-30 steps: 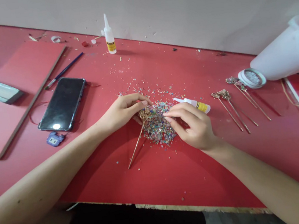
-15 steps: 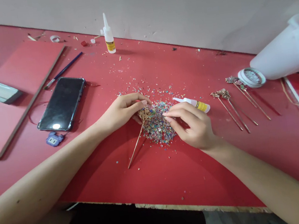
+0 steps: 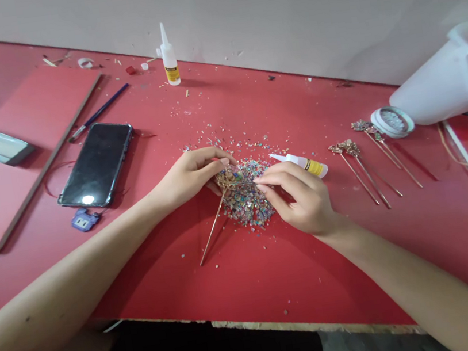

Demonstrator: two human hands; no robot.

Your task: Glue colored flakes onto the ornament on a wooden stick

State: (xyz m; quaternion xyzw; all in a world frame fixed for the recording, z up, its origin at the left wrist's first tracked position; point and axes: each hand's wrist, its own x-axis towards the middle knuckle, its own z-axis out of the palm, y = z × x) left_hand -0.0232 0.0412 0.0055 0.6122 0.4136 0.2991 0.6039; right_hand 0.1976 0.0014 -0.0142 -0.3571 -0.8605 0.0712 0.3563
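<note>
Gold-toned metal hairpin (image 3: 213,225) at the edge of heaped, glittery chips (image 3: 250,211)

The left hand (image 3: 193,172) grips its ornate head; the right hand (image 3: 300,198) pinches its fingertips together (on what, if anything, I cannot tell).

Left hand (image 3: 190,176) partly hides the gold hairpin (image 3: 227,181); right edge crops the white container (image 3: 439,87).

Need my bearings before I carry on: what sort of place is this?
Probably a craft or jewellery worktable, judging by the heap of tiny coloured chips, the gold stick ornament held in the left hand, and the upright nozzle bottle.
</note>
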